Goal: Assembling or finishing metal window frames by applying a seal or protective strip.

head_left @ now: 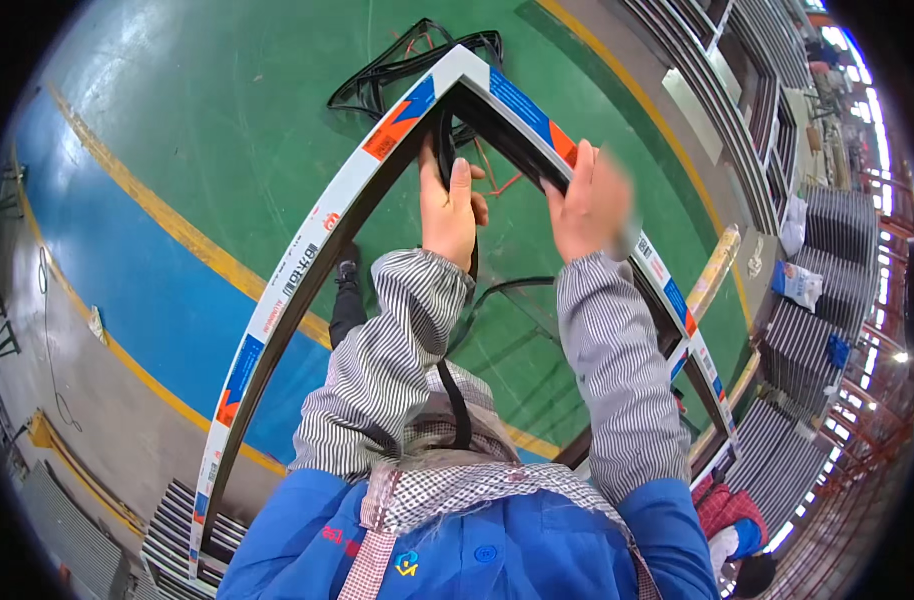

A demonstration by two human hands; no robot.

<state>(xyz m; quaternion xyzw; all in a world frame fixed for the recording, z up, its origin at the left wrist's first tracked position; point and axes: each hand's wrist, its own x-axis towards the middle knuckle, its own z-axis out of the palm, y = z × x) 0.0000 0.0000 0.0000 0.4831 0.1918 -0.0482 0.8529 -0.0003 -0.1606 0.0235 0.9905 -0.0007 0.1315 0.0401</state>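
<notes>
A large window frame [352, 185] stands around my arms, its corner pointing away from me. White protective film with blue and orange patches covers its outer face, and its inner sides are dark. Just inside that corner, my left hand [451, 210] is closed on a black rubber sealing strip [444, 150], thumb up. The strip passes down behind the wrist. My right hand [589, 205] grips the frame's right side a little below the corner, its fingers curled at the inner edge. Its outer side is blurred, so I cannot see whether it also touches the strip.
A tangled heap of black strips [377, 85] lies on the green floor [267, 130] beyond the corner. Stacked profiles [817, 340] and a wrapped bar [715, 270] are at the right. Another person's red sleeve [727, 515] shows at lower right. More profiles [167, 530] lie at lower left.
</notes>
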